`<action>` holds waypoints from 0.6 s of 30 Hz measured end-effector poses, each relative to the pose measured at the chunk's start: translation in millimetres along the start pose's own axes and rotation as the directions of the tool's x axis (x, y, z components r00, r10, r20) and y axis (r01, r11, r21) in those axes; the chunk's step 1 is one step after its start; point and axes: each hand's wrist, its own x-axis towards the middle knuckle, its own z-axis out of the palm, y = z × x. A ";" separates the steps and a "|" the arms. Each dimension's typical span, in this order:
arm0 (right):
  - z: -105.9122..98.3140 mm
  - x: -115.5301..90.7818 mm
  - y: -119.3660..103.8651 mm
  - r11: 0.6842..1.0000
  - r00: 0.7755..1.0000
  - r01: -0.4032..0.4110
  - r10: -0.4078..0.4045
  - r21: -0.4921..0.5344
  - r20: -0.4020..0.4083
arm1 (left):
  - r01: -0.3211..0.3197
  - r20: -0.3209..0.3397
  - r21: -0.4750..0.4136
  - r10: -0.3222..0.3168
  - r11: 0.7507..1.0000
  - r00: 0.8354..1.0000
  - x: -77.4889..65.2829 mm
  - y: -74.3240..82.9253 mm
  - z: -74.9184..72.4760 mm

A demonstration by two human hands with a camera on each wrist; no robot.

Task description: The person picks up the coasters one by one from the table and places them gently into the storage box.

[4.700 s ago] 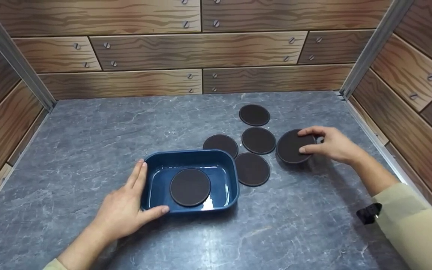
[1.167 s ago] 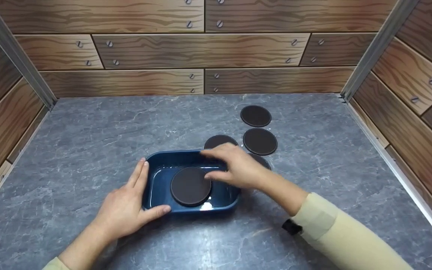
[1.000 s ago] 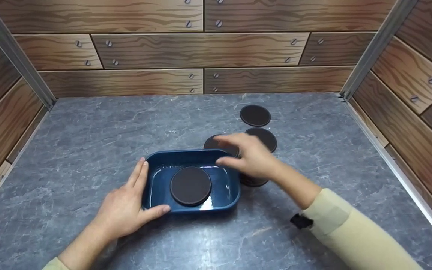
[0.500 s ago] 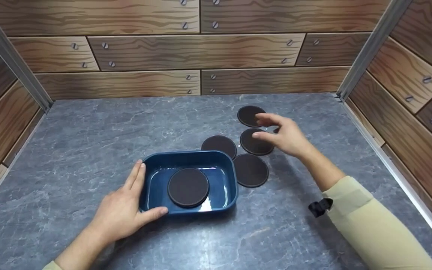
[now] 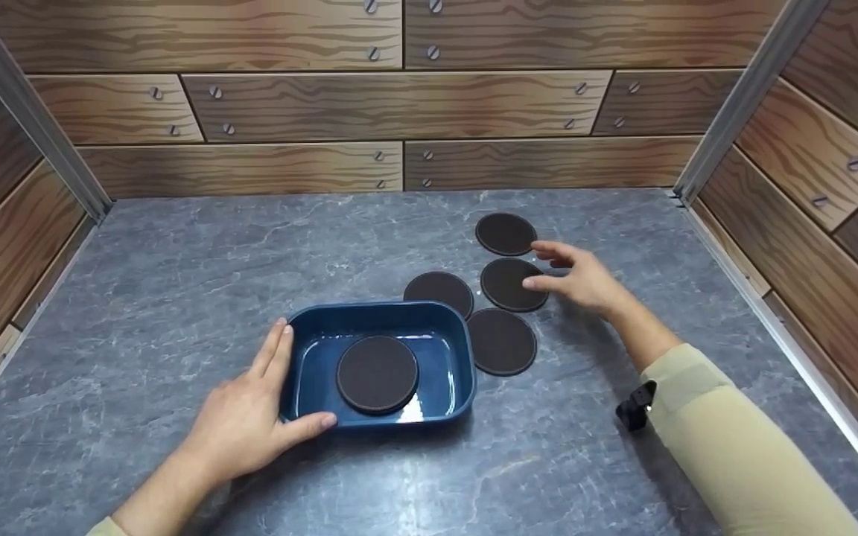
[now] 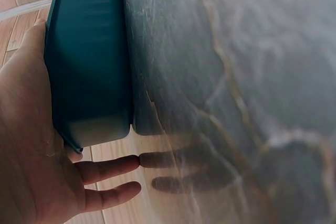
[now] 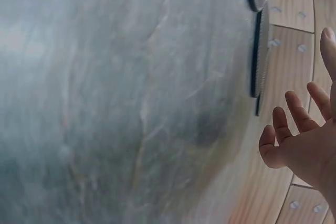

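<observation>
At its left end, a blue rectangular baking dish (image 5: 310,402) is gripped by my left hand (image 5: 246,413), the thumb on the near rim and fingers along the far left corner. In the left wrist view two fingers of the left hand (image 6: 37,145) extend past the dish (image 6: 92,51). Inside the dish lies a round dark coaster (image 5: 377,372), its edge thick as if stacked. My right hand (image 5: 582,279) hovers with spread fingers at the right side of a coaster (image 5: 511,284), holding nothing. In the right wrist view the right hand (image 7: 304,145) appears apart from the coasters (image 7: 259,51).
Another coaster (image 5: 506,234) lies farther back. One coaster (image 5: 438,292) is partly hidden behind the dish's far rim, and another (image 5: 503,342) sits against its right side. Wood-patterned walls (image 5: 399,104) enclose the grey marbled table (image 5: 213,260) at the back and sides.
My right hand carried the rightmost coaster into the dish, let it go, then moved back and right to the loose coasters. The left hand has stayed on the dish.
</observation>
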 end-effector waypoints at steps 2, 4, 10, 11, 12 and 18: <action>1.3 2.2 3.9 1.000 1.000 -0.016 0.016 -0.004 0.019 | -0.001 0.001 0.000 0.001 1.000 1.000 -0.1 0.0 -0.1; 3.1 4.4 7.1 1.000 0.999 -0.026 0.027 -0.007 0.034 | -0.001 0.001 0.000 0.001 1.000 1.000 -0.1 0.1 0.0; 7.3 9.4 11.9 0.999 0.998 -0.031 0.032 -0.012 0.063 | 0.005 0.006 0.001 -0.005 1.000 1.000 0.5 0.3 0.0; 7.6 9.8 12.3 0.999 0.997 -0.031 0.032 -0.012 0.068 | 0.005 0.005 0.002 -0.005 1.000 1.000 0.4 0.2 -0.1; 8.1 10.4 13.0 0.999 0.997 -0.035 0.036 -0.009 0.072 | 0.005 0.006 0.002 -0.005 1.000 1.000 0.2 0.0 -0.1; 10.6 12.0 18.6 0.999 0.995 -0.014 0.011 0.028 0.101 | 0.002 0.005 0.007 -0.002 1.000 1.000 -0.4 -0.8 -0.1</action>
